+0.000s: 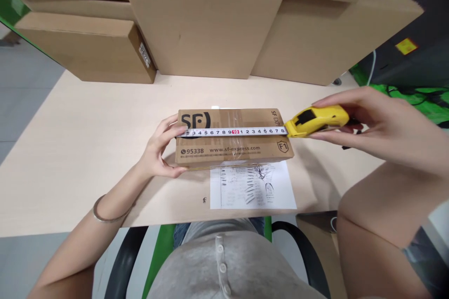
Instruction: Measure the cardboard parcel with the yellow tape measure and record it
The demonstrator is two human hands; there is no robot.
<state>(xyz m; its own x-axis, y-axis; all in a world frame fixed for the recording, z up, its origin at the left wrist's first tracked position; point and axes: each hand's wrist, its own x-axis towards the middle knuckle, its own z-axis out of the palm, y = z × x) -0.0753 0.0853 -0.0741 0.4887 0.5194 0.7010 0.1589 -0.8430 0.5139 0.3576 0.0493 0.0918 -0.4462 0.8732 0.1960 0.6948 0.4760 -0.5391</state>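
Observation:
A small brown cardboard box printed with "SF" lies in front of me on the table. Across its top runs the white blade of a tape measure, pulled out from left to right. My left hand grips the box's left end, with a finger pressing the blade's end down at that edge. The yellow tape measure case sits at the box's right edge, held between the thumb and fingers of my right hand. Partly under the box is a white sheet of paper with dark scribbles.
Large cardboard boxes stand stacked along the back of the pale wooden table. A flatter box stands at the back left. To the right are dark equipment and green material. The table's front edge is close to my body.

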